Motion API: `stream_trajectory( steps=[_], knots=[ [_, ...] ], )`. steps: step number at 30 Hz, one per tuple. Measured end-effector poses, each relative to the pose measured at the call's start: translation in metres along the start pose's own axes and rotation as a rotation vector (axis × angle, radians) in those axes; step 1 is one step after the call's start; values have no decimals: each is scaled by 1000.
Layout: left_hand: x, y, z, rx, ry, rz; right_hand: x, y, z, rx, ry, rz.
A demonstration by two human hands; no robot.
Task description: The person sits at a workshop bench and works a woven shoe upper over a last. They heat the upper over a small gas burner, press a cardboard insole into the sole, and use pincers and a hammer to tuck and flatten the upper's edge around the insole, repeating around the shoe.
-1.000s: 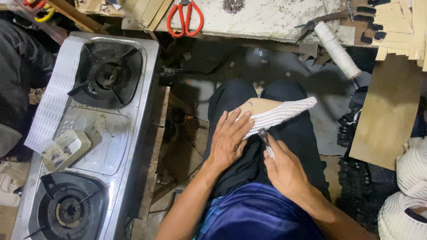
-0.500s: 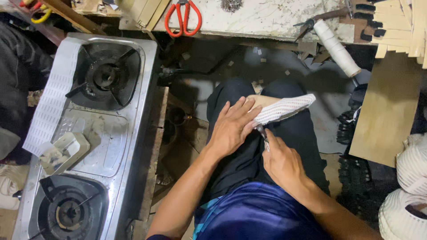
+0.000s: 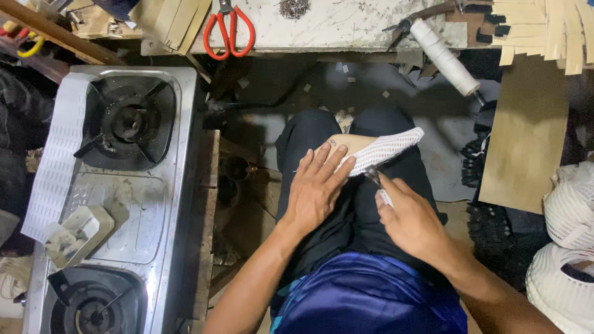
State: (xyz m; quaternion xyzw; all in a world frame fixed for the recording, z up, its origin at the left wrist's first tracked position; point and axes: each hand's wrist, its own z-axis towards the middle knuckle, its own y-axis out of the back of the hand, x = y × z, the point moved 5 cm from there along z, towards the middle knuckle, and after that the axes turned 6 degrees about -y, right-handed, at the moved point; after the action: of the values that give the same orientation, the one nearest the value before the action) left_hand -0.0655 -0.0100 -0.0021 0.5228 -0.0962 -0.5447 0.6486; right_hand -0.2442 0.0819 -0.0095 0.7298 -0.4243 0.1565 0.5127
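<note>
Down to my left stands the biggest thing around me, a steel two-burner gas stove, with a long white perforated strip draped over its far edge and a small pale plastic box resting on the flat panel between the burners. Across the top runs a marbled white worktop; red-handled scissors lie on it, and a spool of white thread juts off its right end at a slant. A brown sheet of board leans at my right, with pale cut strips stacked above it, and rolls of white mesh band sit low at the right edge.

Closer in, my lap in dark trousers carries the work: a tan shoe insole lying across my thighs, with a white woven mesh strip laid over its right end and running out past my right knee.

My left hand lies flat on top of the insole, fingers spread and stretched out, pressing it and the near edge of the mesh against my leg; nothing is clasped in it.

My right hand sits just beside the mesh, on its near side. Its fingers are pinched round a small metal tool, thumb and forefinger clamped on the pale handle end, and the dark tip points up at the lower edge of the mesh strip, right by my left fingertips. Whether the tip touches the cloth I cannot tell.
</note>
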Motion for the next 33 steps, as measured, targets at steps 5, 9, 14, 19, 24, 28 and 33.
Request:
stream_trajectory(
  steps=[5,9,14,19,24,28,33],
  knots=[
    [8,0,3,25,19,-40,31,12,-8,-225,357,-171],
    [6,-3,13,16,94,-80,20,10,-3,-271,247,-362],
    [3,-15,34,41,126,-16,7,-2,0,-335,264,-344],
    [-5,-21,31,80,76,92,-30,-22,20,104,-189,674],
    [-8,-21,33,113,15,155,-47,-6,22,230,-281,660],
    [-3,-20,41,153,33,72,-16,25,18,-139,132,-31],
    [9,-14,47,200,84,-16,35,53,-4,-278,365,-176]
  ],
)
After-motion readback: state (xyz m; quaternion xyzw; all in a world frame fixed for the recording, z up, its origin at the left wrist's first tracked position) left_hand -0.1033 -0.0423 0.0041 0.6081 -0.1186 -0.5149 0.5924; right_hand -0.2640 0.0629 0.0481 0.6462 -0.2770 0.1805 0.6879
